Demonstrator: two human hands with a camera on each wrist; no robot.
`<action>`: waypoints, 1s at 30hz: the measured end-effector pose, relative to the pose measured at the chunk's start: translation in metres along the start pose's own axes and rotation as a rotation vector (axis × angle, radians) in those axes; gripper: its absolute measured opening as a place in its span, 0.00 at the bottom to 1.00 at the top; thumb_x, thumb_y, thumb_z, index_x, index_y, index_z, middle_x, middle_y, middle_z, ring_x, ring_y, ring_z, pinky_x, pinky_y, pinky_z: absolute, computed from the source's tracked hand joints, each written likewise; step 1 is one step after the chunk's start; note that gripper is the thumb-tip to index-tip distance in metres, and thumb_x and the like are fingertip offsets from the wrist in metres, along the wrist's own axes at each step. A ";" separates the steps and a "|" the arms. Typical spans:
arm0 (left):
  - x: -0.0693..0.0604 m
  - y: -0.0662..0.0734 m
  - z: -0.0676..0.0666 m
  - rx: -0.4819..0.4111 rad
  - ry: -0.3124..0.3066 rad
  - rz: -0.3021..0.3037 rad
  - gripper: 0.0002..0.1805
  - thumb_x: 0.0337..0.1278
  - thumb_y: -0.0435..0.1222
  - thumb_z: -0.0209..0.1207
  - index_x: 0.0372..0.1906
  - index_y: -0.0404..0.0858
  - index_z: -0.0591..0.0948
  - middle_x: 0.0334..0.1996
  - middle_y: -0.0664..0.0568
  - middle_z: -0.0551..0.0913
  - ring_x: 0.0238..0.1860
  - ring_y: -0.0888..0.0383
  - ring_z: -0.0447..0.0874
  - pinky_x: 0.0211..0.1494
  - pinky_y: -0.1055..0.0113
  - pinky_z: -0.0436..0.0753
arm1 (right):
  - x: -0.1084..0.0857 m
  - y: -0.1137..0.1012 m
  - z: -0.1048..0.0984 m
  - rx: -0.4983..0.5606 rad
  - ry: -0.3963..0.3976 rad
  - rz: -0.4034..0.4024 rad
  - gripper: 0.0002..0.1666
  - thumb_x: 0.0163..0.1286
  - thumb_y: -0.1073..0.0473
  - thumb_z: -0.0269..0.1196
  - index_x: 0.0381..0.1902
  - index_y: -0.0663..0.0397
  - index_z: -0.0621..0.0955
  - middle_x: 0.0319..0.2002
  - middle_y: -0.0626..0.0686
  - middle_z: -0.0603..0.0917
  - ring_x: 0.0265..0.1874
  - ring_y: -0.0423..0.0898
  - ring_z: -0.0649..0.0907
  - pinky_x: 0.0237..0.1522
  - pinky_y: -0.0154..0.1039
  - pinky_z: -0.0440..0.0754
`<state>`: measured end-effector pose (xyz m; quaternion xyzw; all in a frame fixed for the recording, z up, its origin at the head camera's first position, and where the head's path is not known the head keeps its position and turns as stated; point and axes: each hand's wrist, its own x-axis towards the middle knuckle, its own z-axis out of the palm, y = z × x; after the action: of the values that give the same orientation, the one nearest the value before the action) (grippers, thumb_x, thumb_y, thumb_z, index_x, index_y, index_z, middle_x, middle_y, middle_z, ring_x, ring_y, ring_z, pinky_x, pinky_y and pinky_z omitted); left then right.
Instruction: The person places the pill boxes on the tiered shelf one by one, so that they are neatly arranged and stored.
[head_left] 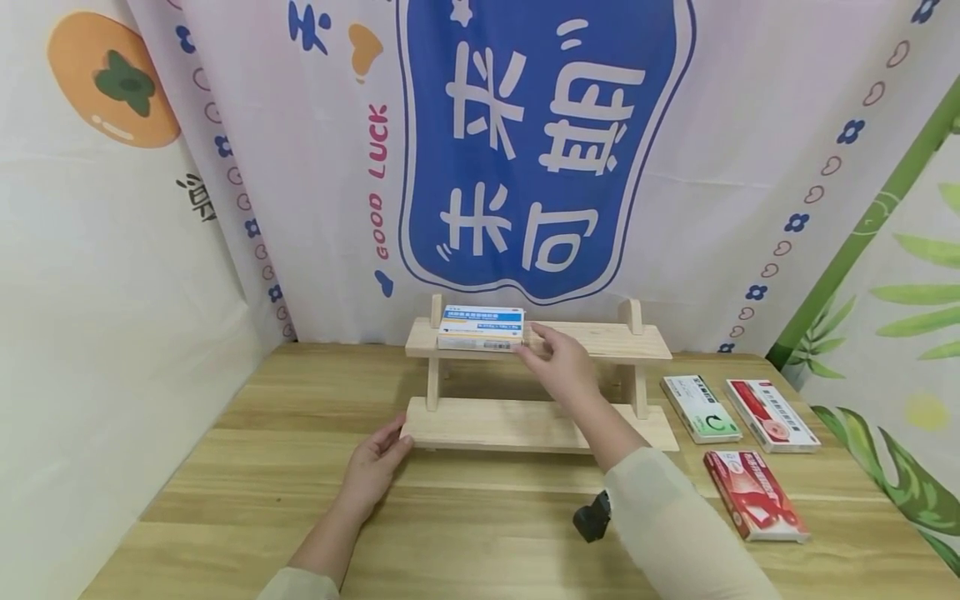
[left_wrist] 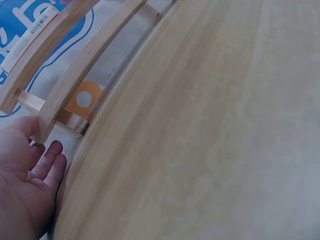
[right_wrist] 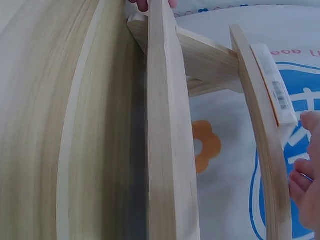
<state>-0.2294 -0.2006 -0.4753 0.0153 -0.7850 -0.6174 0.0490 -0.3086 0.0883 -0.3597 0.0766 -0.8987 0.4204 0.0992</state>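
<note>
On the shelf (head_left: 495, 423), upper left, lies a box (head_left: 482, 327); over the shelf reaches the right hand (head_left: 564, 365), fingers loosely open beside the box, contact unclear, its wrist view cropping it. The left hand (head_left: 372, 467) grips the shelf's lower left end.

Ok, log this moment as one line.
left hand: holds lower shelf | right hand: at right end of blue-white box | box: on upper shelf | three other boxes: on table

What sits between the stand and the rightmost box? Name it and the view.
The green box lies between the stand and rightmost box, in the head view.
</note>
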 end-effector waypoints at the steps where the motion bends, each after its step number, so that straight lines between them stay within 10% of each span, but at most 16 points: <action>1: 0.000 0.000 0.000 0.002 0.000 0.000 0.28 0.68 0.37 0.57 0.69 0.32 0.68 0.70 0.38 0.67 0.72 0.45 0.65 0.73 0.58 0.68 | -0.002 0.002 -0.003 0.011 -0.003 0.002 0.37 0.65 0.36 0.63 0.69 0.40 0.72 0.66 0.56 0.76 0.64 0.55 0.78 0.64 0.54 0.79; 14: -0.001 0.000 -0.001 0.010 0.012 -0.005 0.27 0.68 0.37 0.58 0.68 0.32 0.69 0.70 0.38 0.68 0.71 0.45 0.67 0.71 0.61 0.70 | -0.041 0.048 -0.051 0.040 0.057 -0.021 0.38 0.68 0.44 0.63 0.70 0.55 0.68 0.70 0.61 0.69 0.70 0.60 0.68 0.72 0.58 0.68; 30: 0.001 -0.003 -0.002 -0.014 -0.033 -0.026 0.28 0.69 0.40 0.57 0.70 0.35 0.68 0.72 0.41 0.65 0.74 0.48 0.62 0.74 0.60 0.66 | -0.112 0.111 -0.117 -0.142 0.161 0.141 0.42 0.70 0.39 0.60 0.71 0.58 0.66 0.70 0.70 0.66 0.66 0.70 0.67 0.62 0.71 0.69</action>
<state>-0.2305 -0.2031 -0.4773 0.0150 -0.7812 -0.6235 0.0280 -0.2116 0.2555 -0.3955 -0.0281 -0.9185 0.3663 0.1463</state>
